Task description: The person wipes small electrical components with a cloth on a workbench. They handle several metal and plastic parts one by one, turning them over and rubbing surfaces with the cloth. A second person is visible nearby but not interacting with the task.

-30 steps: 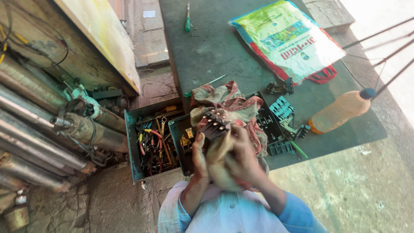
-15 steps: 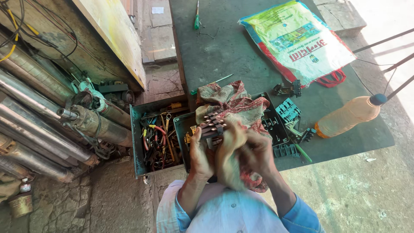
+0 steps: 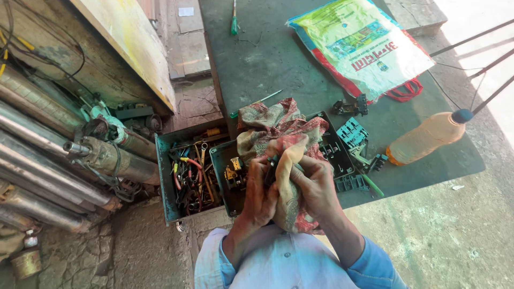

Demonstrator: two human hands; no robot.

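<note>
Both hands grip a faded red-patterned rag [image 3: 286, 160] wrapped over a dark part: left hand [image 3: 261, 192] clenched beside right hand [image 3: 316, 187], above the surface [image 3: 278, 59].

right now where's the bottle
In the head view the bottle lies on its side at the right of the table, below the bag.

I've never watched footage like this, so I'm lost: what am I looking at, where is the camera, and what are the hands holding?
No machine here: a person's two bare hands, filmed downward by a camera on their head. The left hand and right hand grip a patterned rag wrapped around a dark part, mostly hidden. On the green table lie a printed bag, an orange bottle, a screwdriver and black parts. A toolbox sits to the left.
</note>
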